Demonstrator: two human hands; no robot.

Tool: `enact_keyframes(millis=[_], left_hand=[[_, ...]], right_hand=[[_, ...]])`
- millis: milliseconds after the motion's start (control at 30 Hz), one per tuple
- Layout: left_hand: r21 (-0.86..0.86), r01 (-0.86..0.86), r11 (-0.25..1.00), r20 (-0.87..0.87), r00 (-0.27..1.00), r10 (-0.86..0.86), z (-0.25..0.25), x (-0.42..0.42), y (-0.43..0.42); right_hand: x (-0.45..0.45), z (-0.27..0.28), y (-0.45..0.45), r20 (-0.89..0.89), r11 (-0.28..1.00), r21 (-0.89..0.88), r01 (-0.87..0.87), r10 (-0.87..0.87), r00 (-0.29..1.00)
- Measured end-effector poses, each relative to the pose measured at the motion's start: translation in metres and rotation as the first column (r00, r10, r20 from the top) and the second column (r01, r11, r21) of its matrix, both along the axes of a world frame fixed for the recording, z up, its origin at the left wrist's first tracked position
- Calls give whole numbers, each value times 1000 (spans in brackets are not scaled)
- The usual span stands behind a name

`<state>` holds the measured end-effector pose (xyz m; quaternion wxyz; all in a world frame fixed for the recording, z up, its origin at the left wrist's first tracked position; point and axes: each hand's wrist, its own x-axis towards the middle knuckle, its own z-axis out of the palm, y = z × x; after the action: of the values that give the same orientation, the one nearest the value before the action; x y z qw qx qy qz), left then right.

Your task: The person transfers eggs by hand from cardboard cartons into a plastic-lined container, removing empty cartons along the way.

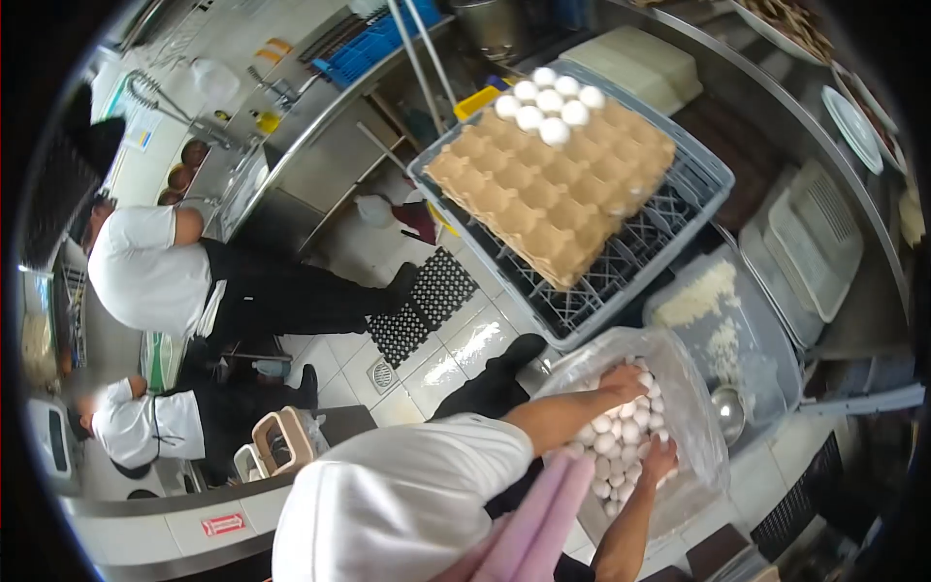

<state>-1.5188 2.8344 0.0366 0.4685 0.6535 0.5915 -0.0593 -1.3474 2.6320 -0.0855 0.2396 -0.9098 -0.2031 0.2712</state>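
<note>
White eggs (621, 441) fill part of a box lined with a clear plastic bag (700, 388) in front of me. My left hand (623, 382) reaches in at the upper end, fingers curled over eggs there. Lower down, my right hand (661, 458) is bent around eggs at the side of the pile; some fingertips are hidden among them. Beyond the box, a brown cardboard egg tray (558, 189) rests on a grey plastic crate (713, 194). Several white eggs (549, 102) sit in the tray's far corner, while its nearer cups hold none.
A grey tub (766, 388) with pale crumbly stuff and a metal ladle (726, 412) stands beside the bagged box. Clear lidded containers (810, 242) lie beneath a steel shelf. Two people in white shirts (145, 267) work at the left, near a black floor mat (427, 301).
</note>
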Motion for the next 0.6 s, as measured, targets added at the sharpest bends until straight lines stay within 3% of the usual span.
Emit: enact_keyframes(millis=[33,67,100,133,200,233,267,300,333,367,433,467,500,533,567,600], left_hand=[[-6,-18,1000,-4,1000,18,-3,4,12],[14,-26,1000,-1,1000,26,-11,7,17],[33,-31,999,6,999,31,-19,11,22],[25,-43,999,17,999,43,-33,13,22],[318,-215,923,119,975,186,-98,36,6],[555,-197,809,90,980,177,-178,67,-4],[215,-247,945,178,961,211,-96,49,-2],[216,-189,958,150,976,159,-81,41,-6],[641,-279,715,165,960,227,-95,51,-17],[60,-58,996,152,987,49,-30,19,-6],[259,-78,963,52,996,67,20,15,-35],[241,-59,969,277,961,-10,29,-4,-39],[200,-20,980,591,800,-105,49,-25,-38],[171,32,985,777,610,-155,74,-50,-40],[139,120,983,890,419,-177,109,-77,-35],[134,205,969,928,318,-195,153,-104,-23]], right_hand=[[-2,26,8,-4,1000,-6,-18,18,1000],[-9,53,7,-264,963,127,237,-197,944],[-24,78,12,-524,849,179,497,-346,778],[-33,82,12,-512,856,178,486,-341,788],[-33,102,-6,-535,902,205,381,-222,815],[-37,122,-12,-542,902,240,359,-182,821],[-46,141,-8,-550,897,293,332,-126,825],[-54,177,10,-510,933,228,278,-129,850],[-74,237,46,-344,943,301,138,-28,939],[-88,274,66,-264,912,404,71,42,964],[-111,333,122,-128,798,597,-82,196,972],[-129,361,148,-81,708,691,-145,276,958],[-147,391,181,-27,737,647,-197,280,960],[-164,410,211,-47,711,666,-223,338,940],[-178,425,242,137,629,665,-403,428,893],[-195,440,268,323,527,631,-569,488,811]])
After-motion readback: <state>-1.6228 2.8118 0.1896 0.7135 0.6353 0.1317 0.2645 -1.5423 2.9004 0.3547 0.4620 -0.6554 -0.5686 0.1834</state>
